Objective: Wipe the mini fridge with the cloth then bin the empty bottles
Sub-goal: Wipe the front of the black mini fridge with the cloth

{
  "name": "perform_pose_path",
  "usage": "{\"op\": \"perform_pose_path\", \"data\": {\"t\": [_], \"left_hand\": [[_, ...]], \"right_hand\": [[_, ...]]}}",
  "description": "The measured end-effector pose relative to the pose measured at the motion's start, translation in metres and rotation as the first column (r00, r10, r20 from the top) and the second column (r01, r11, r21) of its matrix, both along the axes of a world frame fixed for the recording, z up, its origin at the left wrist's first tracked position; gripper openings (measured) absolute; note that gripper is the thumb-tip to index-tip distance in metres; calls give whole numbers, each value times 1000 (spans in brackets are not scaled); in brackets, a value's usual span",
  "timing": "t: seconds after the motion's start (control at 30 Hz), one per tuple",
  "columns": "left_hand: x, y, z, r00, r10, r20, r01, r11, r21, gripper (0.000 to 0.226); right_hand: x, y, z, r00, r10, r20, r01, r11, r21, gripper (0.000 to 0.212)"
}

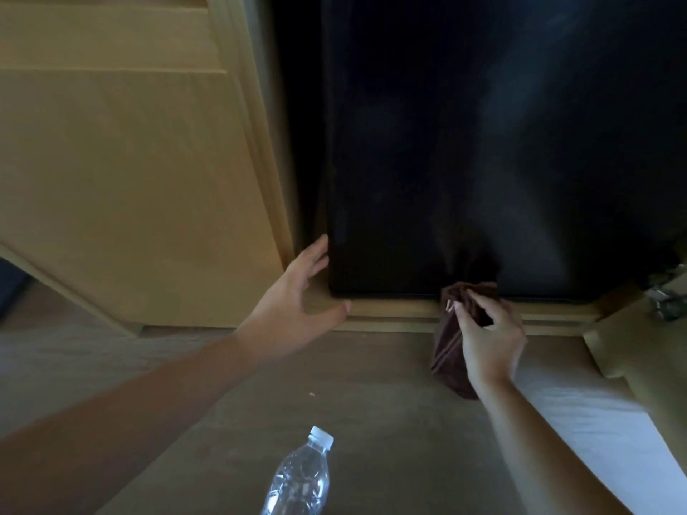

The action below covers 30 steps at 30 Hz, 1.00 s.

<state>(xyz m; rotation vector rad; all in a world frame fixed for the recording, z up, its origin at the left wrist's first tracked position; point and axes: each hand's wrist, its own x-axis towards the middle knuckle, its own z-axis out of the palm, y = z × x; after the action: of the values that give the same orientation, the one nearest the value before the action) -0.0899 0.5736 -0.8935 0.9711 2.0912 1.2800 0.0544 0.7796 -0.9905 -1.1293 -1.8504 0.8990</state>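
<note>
Wiping stage: brown cloth (pixel 446 351) at the lower edge of the black mini fridge (pixel 483 143).
The right hand (pixel 490 340) pinches the bunched cloth. To its left, the left hand (pixel 293 302), fingers spread, rests at the door's corner. Below both hands a clear plastic bottle (pixel 301 477) lies on the floor, so binning appears not yet done.

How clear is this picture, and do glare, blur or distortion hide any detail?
Head view: dim overall; the black mini fridge door shows pale, streaky reflections and little detail. Head view: soft blur everywhere, so the brown cloth in the right hand lacks texture. Head view: wide-angle bending tilts the wooden cabinet edges; the clear bottle glints at the bottom.
</note>
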Motion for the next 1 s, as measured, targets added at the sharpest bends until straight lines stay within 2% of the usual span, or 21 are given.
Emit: {"op": "perform_pose_path", "data": {"t": [0.1, 0.23, 0.4, 0.6, 0.77, 0.87, 1.0], "left_hand": [[-4, 8, 0, 1000, 10, 1, -10, 1000, -6, 90], [-5, 7, -6, 1000, -15, -1, 15, 1000, 10, 94], [-3, 3, -9, 999, -19, -41, 18, 1000, -24, 92], [-5, 2, -7, 998, -42, -37, 40, 998, -41, 93], [-6, 0, -6, 998, -61, -13, 60, 998, -30, 94], [-7, -1, -7, 996, -84, 10, 84, 996, -27, 96], [-5, 0, -6, 997, -77, 9, 77, 997, -26, 99]], "right_hand": [[-22, -26, -1, 998, 6, -62, -7, 1000, -15, 21], [-64, -77, -2, 984, 111, -136, -114, 993, -16, 18], [-77, -97, 0, 965, 232, -122, -242, 967, -76, 21], [-36, -57, -10, 997, 65, -45, -74, 969, -235, 25], [-40, -65, -10, 994, 89, 55, -74, 970, -233, 26], [-61, -90, -14, 972, 182, 146, -137, 952, -273, 29], [-87, -116, -15, 977, 181, 113, -131, 926, -353, 30]]}}
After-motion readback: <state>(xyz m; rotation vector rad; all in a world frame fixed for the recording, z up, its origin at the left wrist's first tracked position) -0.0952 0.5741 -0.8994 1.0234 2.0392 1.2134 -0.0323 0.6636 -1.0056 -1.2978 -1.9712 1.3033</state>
